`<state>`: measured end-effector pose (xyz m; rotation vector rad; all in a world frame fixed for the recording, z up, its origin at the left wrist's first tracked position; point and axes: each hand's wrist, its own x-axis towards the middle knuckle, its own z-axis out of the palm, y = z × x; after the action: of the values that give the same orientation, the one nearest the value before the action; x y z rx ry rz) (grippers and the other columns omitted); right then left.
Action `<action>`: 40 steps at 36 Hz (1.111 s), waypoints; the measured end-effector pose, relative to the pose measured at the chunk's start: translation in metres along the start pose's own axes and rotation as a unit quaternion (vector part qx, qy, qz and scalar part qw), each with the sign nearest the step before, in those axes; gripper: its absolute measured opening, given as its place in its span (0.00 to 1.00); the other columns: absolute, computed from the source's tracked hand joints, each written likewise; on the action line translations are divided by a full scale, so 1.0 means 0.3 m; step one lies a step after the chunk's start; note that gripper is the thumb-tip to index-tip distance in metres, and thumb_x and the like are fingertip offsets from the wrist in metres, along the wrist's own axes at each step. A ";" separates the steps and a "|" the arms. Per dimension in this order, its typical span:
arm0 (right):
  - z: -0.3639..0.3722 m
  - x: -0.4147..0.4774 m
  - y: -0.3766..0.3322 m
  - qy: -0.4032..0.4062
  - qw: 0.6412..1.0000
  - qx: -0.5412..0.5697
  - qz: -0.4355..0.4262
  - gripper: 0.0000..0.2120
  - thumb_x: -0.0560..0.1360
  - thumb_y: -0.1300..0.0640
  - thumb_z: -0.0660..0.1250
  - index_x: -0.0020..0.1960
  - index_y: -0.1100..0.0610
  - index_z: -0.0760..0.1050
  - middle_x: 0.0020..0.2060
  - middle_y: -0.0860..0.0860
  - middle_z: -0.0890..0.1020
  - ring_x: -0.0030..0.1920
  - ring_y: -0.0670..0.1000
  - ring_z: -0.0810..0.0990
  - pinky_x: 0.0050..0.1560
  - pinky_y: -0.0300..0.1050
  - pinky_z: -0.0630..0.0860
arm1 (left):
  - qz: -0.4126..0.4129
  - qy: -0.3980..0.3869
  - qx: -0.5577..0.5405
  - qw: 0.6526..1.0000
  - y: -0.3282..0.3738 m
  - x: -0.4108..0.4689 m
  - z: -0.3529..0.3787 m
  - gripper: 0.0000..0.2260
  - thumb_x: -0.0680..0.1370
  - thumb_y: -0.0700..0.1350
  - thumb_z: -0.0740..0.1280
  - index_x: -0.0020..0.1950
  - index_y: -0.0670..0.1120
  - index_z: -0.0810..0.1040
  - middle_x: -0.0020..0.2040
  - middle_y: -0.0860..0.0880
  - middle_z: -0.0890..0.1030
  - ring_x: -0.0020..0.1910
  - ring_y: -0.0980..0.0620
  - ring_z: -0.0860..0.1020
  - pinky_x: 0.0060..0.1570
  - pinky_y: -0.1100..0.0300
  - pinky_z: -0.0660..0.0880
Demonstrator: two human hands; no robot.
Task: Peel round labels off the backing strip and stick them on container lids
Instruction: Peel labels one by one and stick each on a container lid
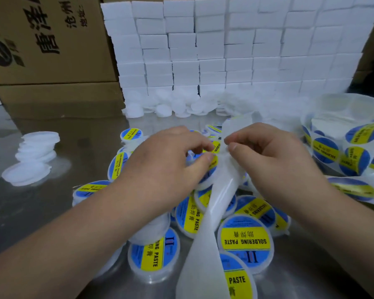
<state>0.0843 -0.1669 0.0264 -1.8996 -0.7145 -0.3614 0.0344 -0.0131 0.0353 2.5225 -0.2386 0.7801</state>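
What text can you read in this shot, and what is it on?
"SOLDERING PASTE": upside down on the nearest whole label.
"助焊膏" and "II": same label.
"PASTE": bottom label, partly covered.
Cardboard box: Chinese print, sideways, not surely readable.
Label roll: too blurred.

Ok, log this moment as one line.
phase: peeling | left hand: pinches round blue-and-yellow label | right hand: pinches white paper backing strip | labelled white plastic lids: piled beneath

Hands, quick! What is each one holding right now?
Left hand: pinches a round label.
Right hand: pinches the white backing strip.
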 end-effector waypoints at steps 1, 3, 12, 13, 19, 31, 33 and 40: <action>-0.001 0.002 0.005 0.003 1.000 -0.006 -0.004 0.07 0.69 0.54 0.64 0.36 0.42 0.75 0.38 0.40 0.78 0.40 0.36 0.75 0.38 0.24 0.68 | 0.004 -0.021 0.040 0.999 0.000 -0.001 0.002 0.12 0.71 0.56 0.60 0.48 0.58 0.80 0.45 0.57 0.78 0.45 0.61 0.70 0.43 0.65 0.65; -0.001 0.003 0.012 0.004 0.999 -0.020 -0.024 0.14 0.70 0.60 0.64 0.38 0.40 0.73 0.38 0.38 0.77 0.40 0.34 0.74 0.40 0.24 0.68 | 0.015 -0.048 0.120 0.992 -0.004 -0.001 0.004 0.12 0.74 0.54 0.59 0.52 0.57 0.80 0.50 0.57 0.79 0.52 0.56 0.70 0.48 0.62 0.64; 0.000 -0.001 0.005 0.015 0.997 0.035 -0.062 0.27 0.69 0.69 0.64 0.50 0.36 0.67 0.55 0.49 0.75 0.44 0.44 0.75 0.45 0.34 0.69 | 0.018 -0.024 0.066 0.997 0.014 -0.005 -0.005 0.18 0.72 0.56 0.53 0.54 0.56 0.78 0.50 0.55 0.78 0.53 0.55 0.72 0.53 0.56 0.66; -0.002 0.002 0.005 0.017 0.997 0.054 -0.046 0.27 0.69 0.69 0.64 0.50 0.36 0.67 0.56 0.51 0.75 0.42 0.46 0.77 0.43 0.35 0.70 | 0.016 -0.014 0.051 0.998 0.015 -0.007 -0.005 0.17 0.71 0.55 0.53 0.50 0.54 0.78 0.47 0.54 0.79 0.50 0.56 0.72 0.51 0.57 0.66; 0.000 -0.010 -0.017 -0.045 0.979 0.192 -0.048 0.29 0.65 0.64 0.64 0.57 0.36 0.64 0.40 0.38 0.82 0.36 0.53 0.81 0.39 0.49 0.80 | -0.086 -0.026 -0.154 0.984 0.027 -0.004 -0.013 0.20 0.77 0.56 0.57 0.41 0.40 0.77 0.38 0.41 0.77 0.35 0.53 0.72 0.39 0.59 0.69; 0.002 -0.039 -0.046 -0.025 0.965 0.233 -0.122 0.29 0.62 0.57 0.69 0.59 0.39 0.64 0.58 0.37 0.74 0.31 0.43 0.78 0.37 0.33 0.75 | -0.071 0.059 -0.481 0.872 0.030 0.008 -0.028 0.08 0.69 0.41 0.67 0.29 0.49 0.78 0.31 0.54 0.80 0.31 0.58 0.78 0.34 0.66 0.74; -0.010 -0.034 -0.042 0.017 0.966 0.239 -0.096 0.17 0.62 0.48 0.65 0.51 0.42 0.71 0.44 0.41 0.81 0.30 0.44 0.77 0.38 0.37 0.75 | -0.048 0.039 -0.504 0.861 0.032 0.003 -0.025 0.08 0.68 0.40 0.65 0.29 0.46 0.77 0.33 0.54 0.80 0.33 0.57 0.78 0.35 0.65 0.74; -0.010 -0.021 -0.041 -0.023 0.974 0.215 -0.066 0.20 0.68 0.44 0.63 0.41 0.62 0.77 0.39 0.60 0.81 0.44 0.59 0.80 0.48 0.56 0.78 | -0.006 -0.054 -0.412 0.909 0.030 -0.020 -0.014 0.19 0.63 0.50 0.68 0.39 0.33 0.75 0.53 0.53 0.79 0.52 0.58 0.78 0.57 0.56 0.72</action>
<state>0.0721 -0.1679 0.0332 -1.4593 -0.8743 -0.2233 0.0247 -0.0188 0.0383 1.7522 -0.4751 0.3999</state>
